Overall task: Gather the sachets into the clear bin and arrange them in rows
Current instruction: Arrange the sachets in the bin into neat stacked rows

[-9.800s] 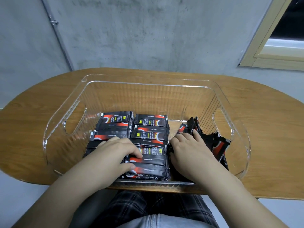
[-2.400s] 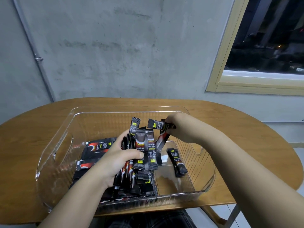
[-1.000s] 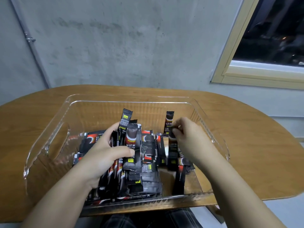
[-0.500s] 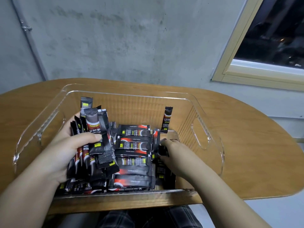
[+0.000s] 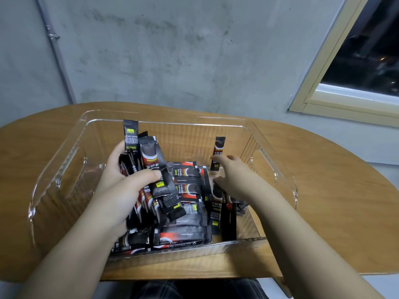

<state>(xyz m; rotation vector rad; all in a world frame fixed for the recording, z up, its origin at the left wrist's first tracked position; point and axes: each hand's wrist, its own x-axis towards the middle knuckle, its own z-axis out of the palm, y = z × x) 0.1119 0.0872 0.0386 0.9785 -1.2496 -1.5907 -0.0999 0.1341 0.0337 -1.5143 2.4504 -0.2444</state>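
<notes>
Oval wooden table (image 5: pixel 323 190) against grey concrete wall (image 5: pixel 183 57). Thin metal pipe (image 5: pixel 54 50) down the wall at left, clipped by a bracket. Cream window frame (image 5: pixel 319 83) at right, dark outside. Checked trousers (image 5: pixel 194 290) below the table edge.

A clear ribbed plastic bin with cut-out handles (image 5: pixel 274 169) stands on the table; a bundle of narrow black and red sachets (image 5: pixel 151 169) is upright at its 9 o'clock side; flat stacked black sachets (image 5: pixel 185 184) lie in the middle; one single black sachet (image 5: pixel 218 147) stands upright towards 1 o'clock.
</notes>
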